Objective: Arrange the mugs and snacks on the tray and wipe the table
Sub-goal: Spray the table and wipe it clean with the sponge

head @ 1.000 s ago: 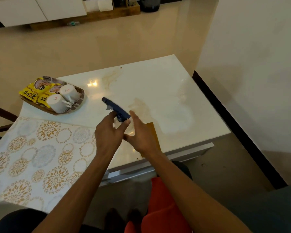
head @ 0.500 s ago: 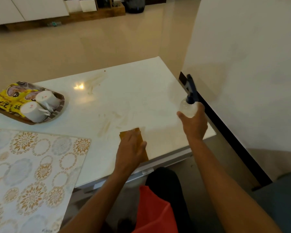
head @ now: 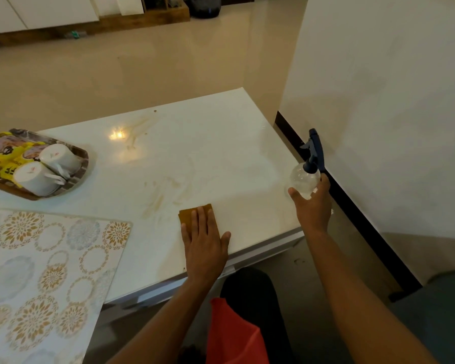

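Observation:
A brown tray (head: 80,164) at the table's left edge carries two white mugs (head: 59,156) (head: 36,177) lying on their sides and yellow snack packets (head: 0,151). My left hand (head: 204,239) presses flat on a brown cloth (head: 192,212) near the front edge of the white table (head: 208,143). Brown smears (head: 155,200) mark the tabletop just left of the cloth. At the table's right front corner, my right hand (head: 313,203) grips a clear spray bottle (head: 305,179) with a dark blue trigger head.
A floral patterned mat (head: 45,264) covers the table's near left part and overhangs the front edge. A pale wall (head: 392,101) with a dark skirting stands close to the table's right side. Beige floor lies beyond the table. My knees sit below the front edge.
My right hand has carried the spray bottle from above the table's middle to the right front corner. My left hand has come down flat on the brown cloth.

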